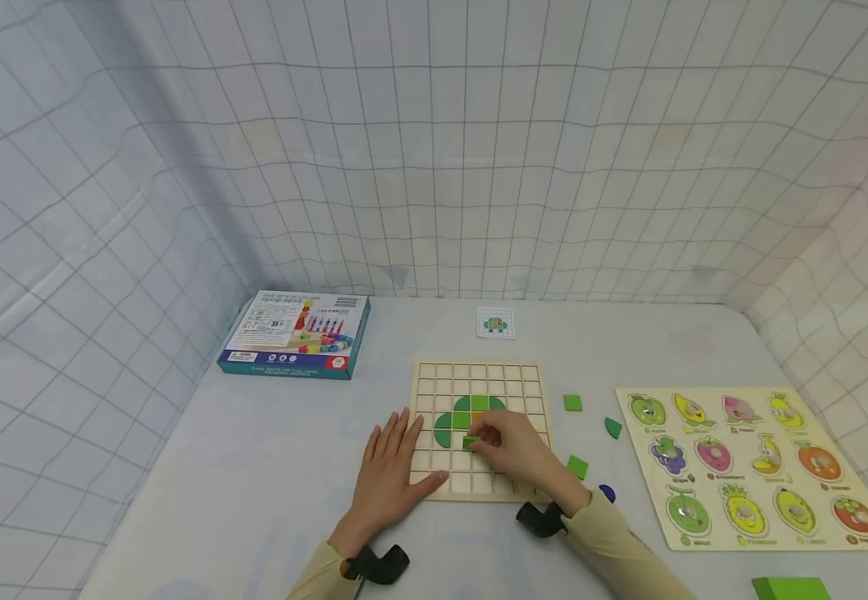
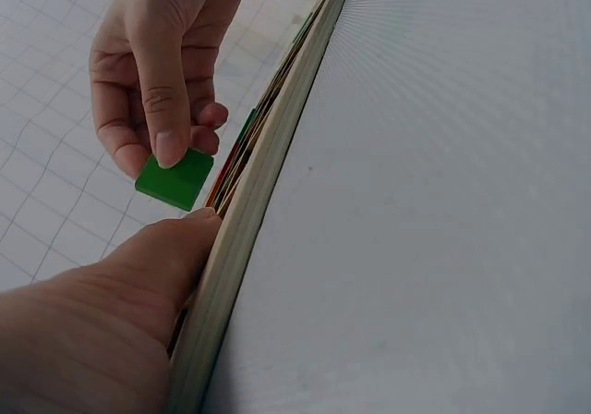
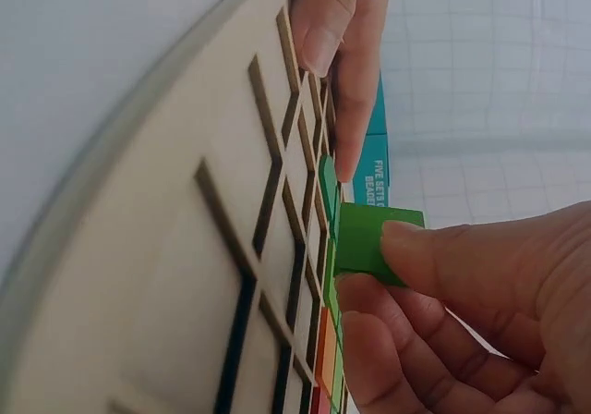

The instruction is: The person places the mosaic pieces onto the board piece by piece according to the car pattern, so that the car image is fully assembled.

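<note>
Thumb and fingers of my right hand (image 1: 512, 446) pinch a light green square tile (image 3: 369, 238), tilted close over the wooden grid board (image 1: 422, 375). My left hand (image 1: 392, 471) lies with straight fingers along the board's left edge, its thumb over the lower left squares. Set in the grid are dark green rounded pieces (image 1: 443, 429), light green squares (image 1: 461, 419) and an orange piece (image 1: 481, 403), the last partly hidden by the right hand. In the left wrist view the pinched tile shows just above the left thumb (image 2: 157, 257).
A small pattern card (image 1: 496, 323) lies behind the board. Right of it are loose green squares (image 1: 572, 403), a dark green quarter piece (image 1: 612, 427) and a blue piece (image 1: 607, 493). Beyond sits a fruit puzzle board (image 1: 760, 467), with a green block (image 1: 790, 588) nearer. A boxed toy (image 1: 295, 333) stands left.
</note>
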Demonstrator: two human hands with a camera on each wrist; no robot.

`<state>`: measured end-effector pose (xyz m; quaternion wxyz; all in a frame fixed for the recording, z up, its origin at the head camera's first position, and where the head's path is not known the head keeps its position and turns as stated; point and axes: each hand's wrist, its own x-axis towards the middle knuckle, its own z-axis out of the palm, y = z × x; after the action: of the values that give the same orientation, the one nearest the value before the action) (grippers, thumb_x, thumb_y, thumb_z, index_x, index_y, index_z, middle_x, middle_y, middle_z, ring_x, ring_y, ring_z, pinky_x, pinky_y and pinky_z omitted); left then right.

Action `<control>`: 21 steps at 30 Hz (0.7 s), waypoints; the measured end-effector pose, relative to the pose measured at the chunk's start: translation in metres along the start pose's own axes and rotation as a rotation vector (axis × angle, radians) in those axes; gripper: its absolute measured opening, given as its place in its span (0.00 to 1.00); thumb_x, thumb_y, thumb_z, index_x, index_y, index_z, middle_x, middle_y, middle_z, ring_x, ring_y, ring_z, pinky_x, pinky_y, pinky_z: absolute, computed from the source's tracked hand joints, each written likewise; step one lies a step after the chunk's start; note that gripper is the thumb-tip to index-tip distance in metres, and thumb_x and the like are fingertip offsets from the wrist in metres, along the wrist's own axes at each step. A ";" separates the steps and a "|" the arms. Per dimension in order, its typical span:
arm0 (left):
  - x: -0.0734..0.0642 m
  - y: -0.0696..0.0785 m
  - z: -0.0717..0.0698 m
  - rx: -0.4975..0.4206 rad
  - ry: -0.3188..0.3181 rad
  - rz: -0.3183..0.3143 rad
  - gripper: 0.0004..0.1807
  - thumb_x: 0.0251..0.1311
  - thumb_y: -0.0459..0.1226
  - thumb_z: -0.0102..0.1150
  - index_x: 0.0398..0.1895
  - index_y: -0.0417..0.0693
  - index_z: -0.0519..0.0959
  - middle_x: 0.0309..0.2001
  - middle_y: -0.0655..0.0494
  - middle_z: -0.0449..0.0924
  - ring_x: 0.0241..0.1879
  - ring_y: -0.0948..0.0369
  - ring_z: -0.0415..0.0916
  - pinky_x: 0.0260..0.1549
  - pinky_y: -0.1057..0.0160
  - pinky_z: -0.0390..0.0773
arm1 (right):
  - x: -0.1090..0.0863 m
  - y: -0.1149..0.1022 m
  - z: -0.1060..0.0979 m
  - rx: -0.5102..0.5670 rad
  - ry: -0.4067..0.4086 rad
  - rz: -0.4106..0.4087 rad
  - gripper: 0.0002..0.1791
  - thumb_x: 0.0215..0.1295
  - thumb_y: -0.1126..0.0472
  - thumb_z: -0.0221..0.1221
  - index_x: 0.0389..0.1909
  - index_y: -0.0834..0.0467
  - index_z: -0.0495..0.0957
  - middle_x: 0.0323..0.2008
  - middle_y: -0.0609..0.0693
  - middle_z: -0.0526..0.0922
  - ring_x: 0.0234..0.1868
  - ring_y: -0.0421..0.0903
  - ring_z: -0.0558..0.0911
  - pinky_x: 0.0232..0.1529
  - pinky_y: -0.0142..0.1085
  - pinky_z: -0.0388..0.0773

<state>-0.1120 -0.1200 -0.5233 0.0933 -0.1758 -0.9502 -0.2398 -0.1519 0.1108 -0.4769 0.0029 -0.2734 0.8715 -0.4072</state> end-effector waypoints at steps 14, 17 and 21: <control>0.000 -0.002 0.001 0.001 0.012 0.009 0.48 0.55 0.62 0.56 0.72 0.43 0.58 0.71 0.41 0.53 0.71 0.47 0.45 0.65 0.45 0.41 | 0.016 -0.001 0.010 -0.024 -0.040 0.039 0.03 0.58 0.65 0.66 0.31 0.55 0.82 0.25 0.39 0.76 0.26 0.36 0.74 0.28 0.31 0.73; 0.000 -0.001 0.001 -0.003 0.018 0.015 0.48 0.56 0.62 0.56 0.71 0.42 0.59 0.71 0.41 0.53 0.71 0.46 0.45 0.65 0.45 0.42 | 0.017 0.000 0.010 -0.054 -0.042 0.058 0.03 0.58 0.65 0.66 0.31 0.54 0.82 0.25 0.39 0.76 0.26 0.36 0.74 0.28 0.31 0.73; 0.000 -0.001 0.002 -0.002 0.013 0.009 0.48 0.56 0.63 0.55 0.72 0.43 0.59 0.71 0.41 0.52 0.71 0.46 0.45 0.65 0.45 0.41 | 0.017 0.000 0.009 -0.086 -0.041 0.071 0.02 0.58 0.64 0.65 0.31 0.54 0.82 0.25 0.39 0.76 0.26 0.36 0.73 0.27 0.31 0.72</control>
<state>-0.1123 -0.1199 -0.5250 0.1003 -0.1787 -0.9485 -0.2415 -0.1646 0.0958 -0.4795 0.0233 -0.2504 0.8972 -0.3632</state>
